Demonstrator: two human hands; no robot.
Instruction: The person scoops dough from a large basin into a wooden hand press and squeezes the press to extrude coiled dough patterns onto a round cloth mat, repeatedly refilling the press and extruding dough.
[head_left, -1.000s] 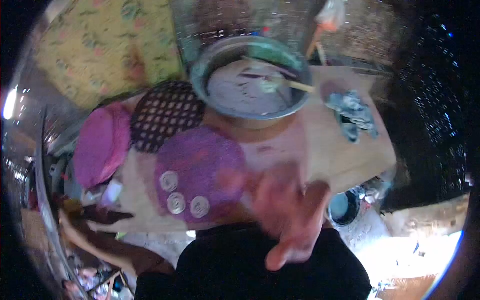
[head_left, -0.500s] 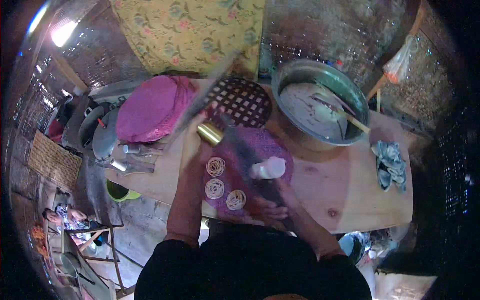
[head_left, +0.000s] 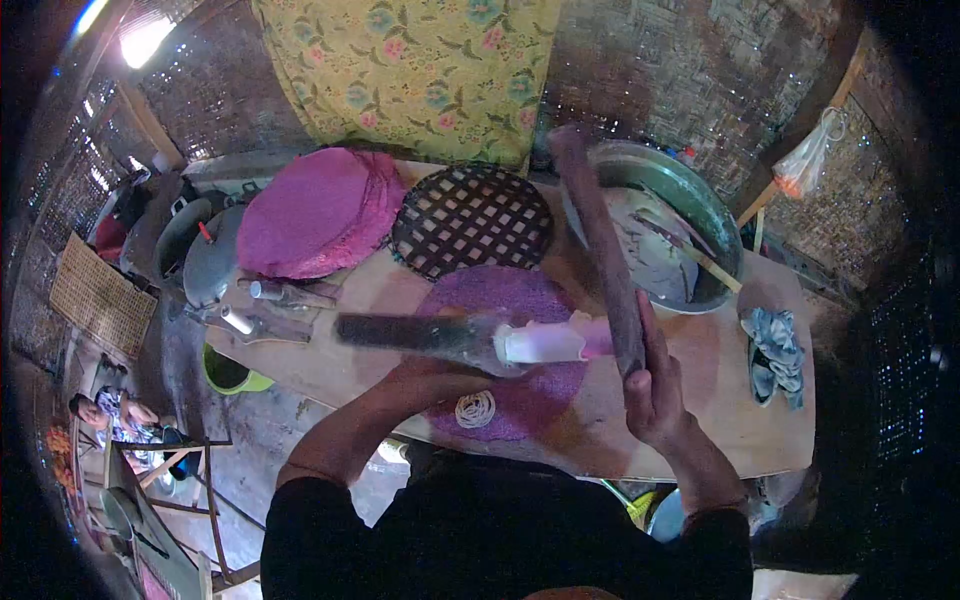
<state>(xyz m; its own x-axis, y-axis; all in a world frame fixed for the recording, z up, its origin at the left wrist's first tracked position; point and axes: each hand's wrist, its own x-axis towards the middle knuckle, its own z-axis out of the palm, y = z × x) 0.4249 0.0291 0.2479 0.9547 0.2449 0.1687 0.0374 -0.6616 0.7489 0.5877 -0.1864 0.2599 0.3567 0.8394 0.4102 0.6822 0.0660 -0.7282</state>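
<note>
On the purple mat (head_left: 482, 288), 1 pale coil (head_left: 475, 409) looks done; amt. left unclear. Over the mat, white cyl. (head_left: 543, 343) on dark paddle (head_left: 405, 335) runs L–R, paddle end pointing L; L hand (head_left: 463, 380) mostly hidden by it, grip can't tell. R hand (head_left: 656, 402) grasps dark bar (head_left: 601, 238), long axis fore-aft, far end tipped L.

Stacked mats (head_left: 310, 213) lie left of the lattice tray (head_left: 471, 222), a basin (head_left: 712, 195) right; before the tray, a strand coil (head_left: 475, 409) sits on a mat (head_left: 545, 385).
</note>
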